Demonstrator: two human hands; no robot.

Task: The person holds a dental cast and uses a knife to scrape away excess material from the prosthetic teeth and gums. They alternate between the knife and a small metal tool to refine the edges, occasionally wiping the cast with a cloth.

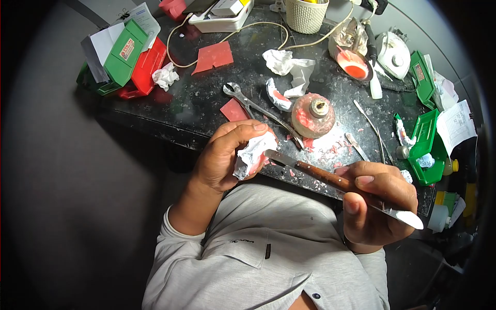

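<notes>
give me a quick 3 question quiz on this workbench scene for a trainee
1. True or false: the right hand grips a wooden-handled knife.
2. What does the left hand hold? A) pliers B) a white cast C) a green box
3. Fill in: the knife's blade tip rests against the ____.
Key: 1 true; 2 B; 3 white cast

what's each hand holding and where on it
The left hand cups a plaster cast around its back. The right hand grips a wax knife by the rear of its wooden handle, blade tip at the cast.
</notes>
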